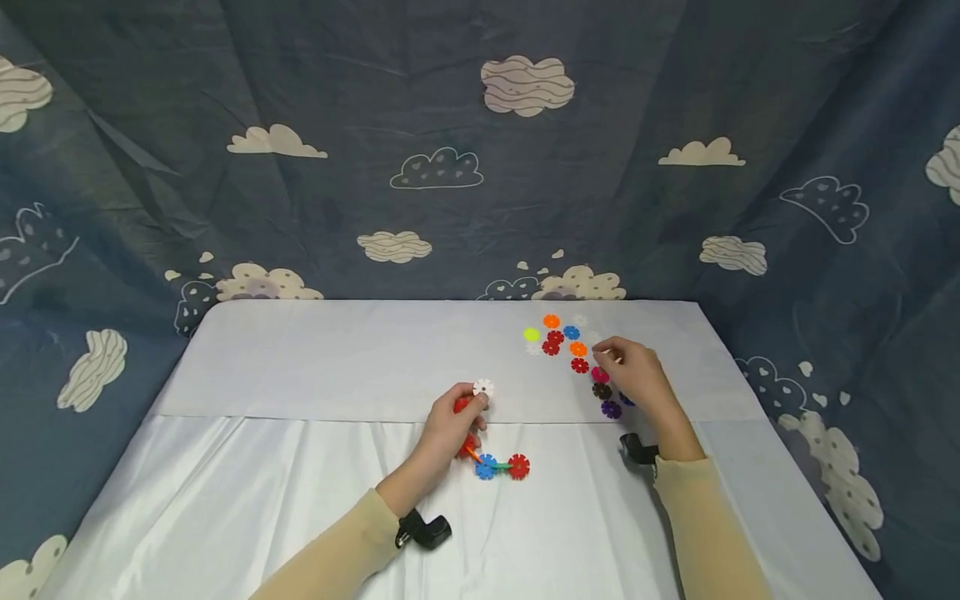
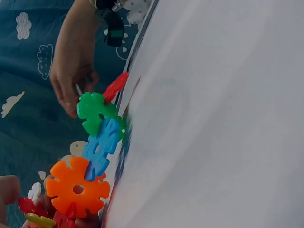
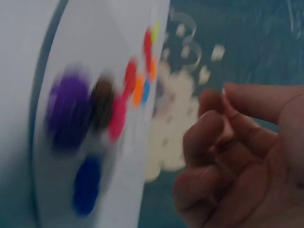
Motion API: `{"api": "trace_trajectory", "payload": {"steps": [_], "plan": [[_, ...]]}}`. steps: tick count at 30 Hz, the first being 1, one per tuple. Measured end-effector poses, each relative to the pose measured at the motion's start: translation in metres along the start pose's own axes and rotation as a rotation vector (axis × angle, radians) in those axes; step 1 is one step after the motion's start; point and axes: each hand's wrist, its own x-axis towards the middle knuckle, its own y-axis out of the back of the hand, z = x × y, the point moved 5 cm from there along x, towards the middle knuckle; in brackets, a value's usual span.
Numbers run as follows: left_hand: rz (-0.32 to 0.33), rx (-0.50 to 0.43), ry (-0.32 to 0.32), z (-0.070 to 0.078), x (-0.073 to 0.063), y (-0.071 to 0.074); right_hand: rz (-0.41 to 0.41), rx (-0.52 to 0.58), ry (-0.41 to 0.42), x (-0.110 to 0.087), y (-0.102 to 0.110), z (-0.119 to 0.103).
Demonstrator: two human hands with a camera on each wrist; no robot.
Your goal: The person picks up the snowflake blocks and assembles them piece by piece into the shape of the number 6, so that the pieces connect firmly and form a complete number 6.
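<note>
My left hand [image 1: 447, 425] grips a chain of notched plastic discs joined edge to edge. In the left wrist view the chain shows an orange disc [image 2: 78, 187], a blue disc [image 2: 102, 149], a green disc [image 2: 97, 111] and a red end disc [image 2: 115, 88]. A white disc [image 1: 483, 387] stands up at the chain's top, by my left fingertips. Over the right side of the table, my right hand [image 1: 633, 371] pinches a thin pale disc [image 2: 79, 89], seen edge-on, between thumb and forefinger; the fingers hide most of it.
Several loose discs lie scattered at the back right, among them a yellow one [image 1: 532, 334], an orange one [image 1: 552, 321], a brown one [image 1: 602, 391] and a purple one [image 1: 611, 409]. The white-covered table [image 1: 300, 358] ends at a dark cloud-patterned curtain [image 1: 442, 100].
</note>
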Motion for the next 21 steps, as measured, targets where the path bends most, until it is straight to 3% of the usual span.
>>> {"api": "trace_trajectory", "payload": {"steps": [4, 10, 13, 18, 21], "plan": [[-0.017, -0.084, -0.003, -0.001, -0.001, -0.002, -0.014, -0.148, -0.094, 0.004, -0.004, 0.021], [-0.060, -0.211, 0.027, -0.002, -0.002, -0.003, 0.008, -0.292, -0.101, 0.009, -0.027, 0.022], [-0.055, -0.236, 0.033, -0.004, -0.002, -0.002, 0.023, -0.266, -0.100, 0.011, -0.030, 0.020], [-0.050, -0.262, 0.023, -0.005, -0.001, -0.001, -0.048, -0.110, -0.102, 0.014, -0.034, 0.019], [-0.049, -0.274, 0.014, -0.005, 0.000, 0.000, -0.063, -0.055, -0.045, 0.013, -0.034, 0.011]]}}
